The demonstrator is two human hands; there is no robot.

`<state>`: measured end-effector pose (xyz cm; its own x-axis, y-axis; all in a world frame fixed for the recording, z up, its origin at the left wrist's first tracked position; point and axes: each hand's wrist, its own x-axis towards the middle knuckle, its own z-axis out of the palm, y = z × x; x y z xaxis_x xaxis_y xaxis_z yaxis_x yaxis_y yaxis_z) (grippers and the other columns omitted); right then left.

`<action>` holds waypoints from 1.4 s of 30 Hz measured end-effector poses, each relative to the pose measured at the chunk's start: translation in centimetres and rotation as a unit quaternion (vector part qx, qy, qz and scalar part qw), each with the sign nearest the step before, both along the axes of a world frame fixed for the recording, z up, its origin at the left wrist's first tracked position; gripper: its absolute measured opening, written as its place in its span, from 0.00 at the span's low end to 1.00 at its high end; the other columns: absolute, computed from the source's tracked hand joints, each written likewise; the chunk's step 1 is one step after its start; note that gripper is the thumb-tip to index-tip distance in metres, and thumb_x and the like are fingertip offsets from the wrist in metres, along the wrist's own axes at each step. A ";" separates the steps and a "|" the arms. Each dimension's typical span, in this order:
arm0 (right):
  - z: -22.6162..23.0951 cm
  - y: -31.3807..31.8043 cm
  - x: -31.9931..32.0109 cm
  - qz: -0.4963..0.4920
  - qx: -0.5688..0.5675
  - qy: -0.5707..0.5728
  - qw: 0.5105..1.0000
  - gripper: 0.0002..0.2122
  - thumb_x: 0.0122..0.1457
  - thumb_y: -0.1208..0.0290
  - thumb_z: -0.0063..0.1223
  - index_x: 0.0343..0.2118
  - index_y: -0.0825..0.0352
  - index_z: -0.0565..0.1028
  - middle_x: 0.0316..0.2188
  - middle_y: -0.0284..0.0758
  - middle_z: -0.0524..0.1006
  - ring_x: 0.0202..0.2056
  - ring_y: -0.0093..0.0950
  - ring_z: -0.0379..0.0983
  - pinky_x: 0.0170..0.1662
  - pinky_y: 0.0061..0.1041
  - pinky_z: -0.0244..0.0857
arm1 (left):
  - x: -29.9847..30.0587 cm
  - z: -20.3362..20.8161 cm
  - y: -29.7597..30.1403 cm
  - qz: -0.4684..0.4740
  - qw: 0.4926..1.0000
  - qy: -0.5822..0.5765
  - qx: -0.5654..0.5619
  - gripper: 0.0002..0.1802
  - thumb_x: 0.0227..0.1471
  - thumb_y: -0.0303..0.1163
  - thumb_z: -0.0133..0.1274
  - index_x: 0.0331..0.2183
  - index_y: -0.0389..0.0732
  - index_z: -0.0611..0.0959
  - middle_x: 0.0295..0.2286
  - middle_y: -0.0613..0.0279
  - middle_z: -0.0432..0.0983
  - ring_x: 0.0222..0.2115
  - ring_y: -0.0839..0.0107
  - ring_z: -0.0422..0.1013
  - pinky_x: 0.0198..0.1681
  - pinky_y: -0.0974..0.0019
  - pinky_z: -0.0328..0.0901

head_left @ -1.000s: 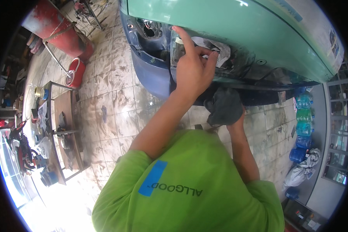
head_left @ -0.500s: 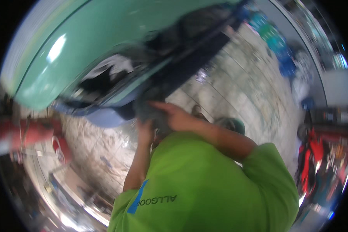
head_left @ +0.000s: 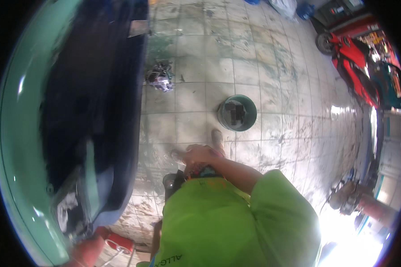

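Observation:
My right hand (head_left: pixel 199 154) is in front of my body with its fingers curled together, blurred. At the fingertips is a small greyish shape (head_left: pixel 177 155), too smeared to name. Of my left arm (head_left: pixel 156 235) only a sliver shows beside the green shirt (head_left: pixel 214 213); its hand is hidden. Beyond my right hand a green bucket (head_left: pixel 238 113) stands on the tiles, with dark blocks in greyish water inside. To the left is a green car body panel (head_left: pixel 22 147) with a dark bumper (head_left: pixel 116 111) along it.
Crumpled paper or plastic (head_left: pixel 160 76) lies on the tiled floor (head_left: pixel 249 66) near the bumper. My shoe (head_left: pixel 217 136) is just below the bucket. A red motorbike (head_left: pixel 355 73) stands at the far right. A red cylinder (head_left: pixel 88 251) lies at the lower left, machinery (head_left: pixel 356 200) at the lower right.
My view has turned right, away from the car, which is now at the left edge. My hands have left the bumper, where both held a dark grey cloth. The bucket is now in full view.

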<state>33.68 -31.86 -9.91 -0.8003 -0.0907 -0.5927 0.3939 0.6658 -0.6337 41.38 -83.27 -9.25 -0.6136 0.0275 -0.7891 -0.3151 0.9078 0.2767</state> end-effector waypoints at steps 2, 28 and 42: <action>-5.9 5.5 4.9 -0.027 0.093 0.099 0.990 0.14 0.62 0.60 0.52 0.44 0.60 0.82 0.44 0.40 0.83 0.46 0.43 0.80 0.52 0.41 0.72 | -0.4 0.7 2.6 0.132 0.989 -0.068 0.027 0.15 0.59 0.32 0.52 0.46 0.40 0.84 0.41 0.54 0.83 0.43 0.59 0.77 0.61 0.52 0.61; -58.0 45.9 21.9 -0.298 0.339 -0.128 0.883 0.17 0.64 0.54 0.47 0.48 0.58 0.80 0.42 0.43 0.83 0.46 0.45 0.80 0.48 0.47 0.73 | 12.1 -4.3 31.0 0.115 0.961 -0.202 -0.147 0.19 0.59 0.38 0.51 0.49 0.43 0.82 0.42 0.56 0.83 0.47 0.59 0.76 0.62 0.45 0.57; -54.6 35.5 -4.1 -0.208 0.286 -0.012 0.935 0.19 0.64 0.53 0.48 0.51 0.58 0.78 0.42 0.42 0.83 0.45 0.43 0.80 0.46 0.47 0.73 | 21.3 2.9 15.3 0.083 0.953 -0.239 -0.165 0.21 0.59 0.41 0.50 0.51 0.45 0.81 0.42 0.57 0.83 0.49 0.59 0.75 0.63 0.42 0.54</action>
